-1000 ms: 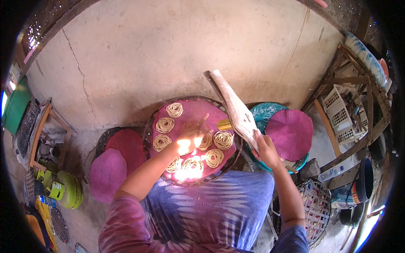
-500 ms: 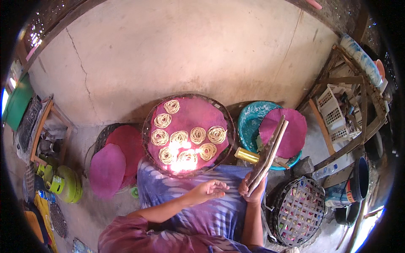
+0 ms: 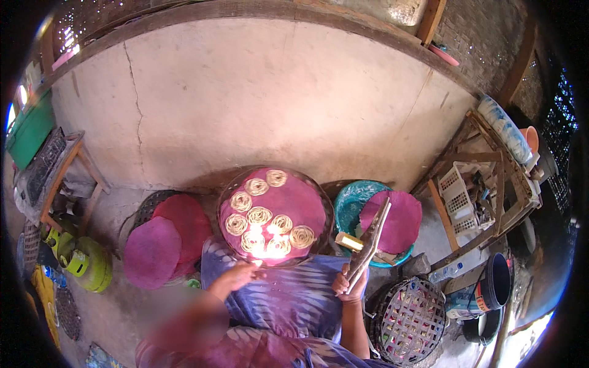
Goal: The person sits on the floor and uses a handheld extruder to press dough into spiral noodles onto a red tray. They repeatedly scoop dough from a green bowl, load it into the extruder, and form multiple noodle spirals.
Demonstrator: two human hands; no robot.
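A round woven tray (image 3: pixel 329 216) in front of me is lined with pink cloth (image 3: pixel 297 199). Several coils of pale, noodle-like strands (image 3: pixel 259 216) lie on the cloth, the nearer ones under bright sunlight. My left hand (image 3: pixel 238 275) is at the tray's near left rim, fingers stretched out and holding nothing; touch is hard to make out. My right hand (image 3: pixel 348 288) grips the lower end of a wooden press (image 3: pixel 370 248), its long slats tilted upward. A gold-coloured cylinder (image 3: pixel 348 241) sticks out to its left and seems part of it.
Right of the tray stands a teal basin (image 3: pixel 345 211) with a pink round cloth (image 3: pixel 399 218). More round cloths (image 3: pixel 152 254) lie at left, near a green gas cylinder (image 3: pixel 92 264). A lidded woven basket (image 3: pixel 410 322), buckets (image 3: pixel 496 282) and a wooden rack (image 3: pixel 498 196) stand at right.
My left hand has moved left to the tray's near rim. The tray has turned clockwise, carrying the coils round. My right hand still holds the press. The view has tilted up.
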